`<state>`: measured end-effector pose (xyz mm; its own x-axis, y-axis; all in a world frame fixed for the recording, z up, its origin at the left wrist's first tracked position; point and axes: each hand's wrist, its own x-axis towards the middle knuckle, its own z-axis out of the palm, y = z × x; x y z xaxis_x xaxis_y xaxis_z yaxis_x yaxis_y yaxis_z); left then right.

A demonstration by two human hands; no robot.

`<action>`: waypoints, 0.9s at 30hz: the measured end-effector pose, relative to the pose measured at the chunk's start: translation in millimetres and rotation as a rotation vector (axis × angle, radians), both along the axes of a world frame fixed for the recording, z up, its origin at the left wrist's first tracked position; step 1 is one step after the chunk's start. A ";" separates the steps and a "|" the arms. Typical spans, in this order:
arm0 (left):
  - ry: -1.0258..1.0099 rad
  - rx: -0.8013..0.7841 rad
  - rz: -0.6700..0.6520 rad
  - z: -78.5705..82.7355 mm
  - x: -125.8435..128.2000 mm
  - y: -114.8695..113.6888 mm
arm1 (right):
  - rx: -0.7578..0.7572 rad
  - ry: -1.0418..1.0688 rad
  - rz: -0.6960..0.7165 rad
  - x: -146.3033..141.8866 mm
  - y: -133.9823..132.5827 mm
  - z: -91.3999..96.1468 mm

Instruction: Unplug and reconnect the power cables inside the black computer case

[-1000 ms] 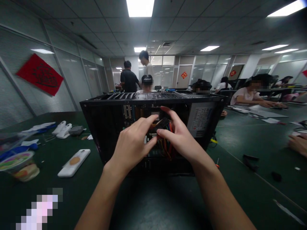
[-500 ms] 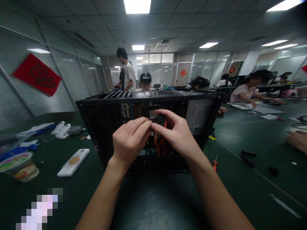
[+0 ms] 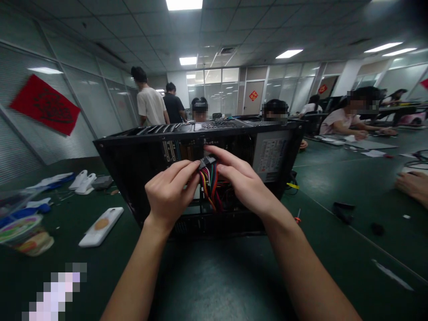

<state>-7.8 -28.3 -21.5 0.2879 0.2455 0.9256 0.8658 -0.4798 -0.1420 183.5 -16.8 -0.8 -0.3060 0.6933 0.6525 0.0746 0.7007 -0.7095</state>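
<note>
In front of an open black computer case (image 3: 115,151), I hold a dark multi-pin power connector (image 3: 207,162) with a bundle of coloured wires (image 3: 210,185) hanging from it. My left hand (image 3: 171,187) pinches the connector's left end between thumb and fingertips. From the other side, my right hand (image 3: 242,176) grips its right end, the index finger stretched along the top and the thumb below by the wires. Behind the hands, the inside of the case is dark and partly hidden. A grey power supply (image 3: 272,156) with a label sits at its right end.
On the green table lie a white power bank-like block (image 3: 101,226), a plastic cup (image 3: 26,234) and white adapters (image 3: 86,182) at left. An orange screwdriver (image 3: 298,220) and black pieces (image 3: 343,211) are at right. A co-worker's hand (image 3: 413,187) rests at the right edge.
The connector has turned so that its pin face and coloured wires show more clearly between my hands. Both hands have shifted slightly left in view. People in the background have moved.
</note>
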 end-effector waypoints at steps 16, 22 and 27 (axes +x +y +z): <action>0.130 -0.481 0.258 -29.1 -1.7 33.5 | 0.218 -0.729 -0.559 -17.4 48.9 -52.4; 0.149 -0.692 0.247 -45.9 -0.4 50.6 | 0.119 -0.715 -0.594 -8.1 77.2 -77.9; 0.182 -0.759 0.269 -50.0 -0.7 56.3 | 0.097 -0.728 -0.601 -6.8 78.6 -79.2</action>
<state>-8.5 28.0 -71.5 0.2596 0.8671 0.4251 0.9595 -0.2816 -0.0115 176.7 61.8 -80.0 -0.2701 0.8201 0.5045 0.8432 0.4544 -0.2873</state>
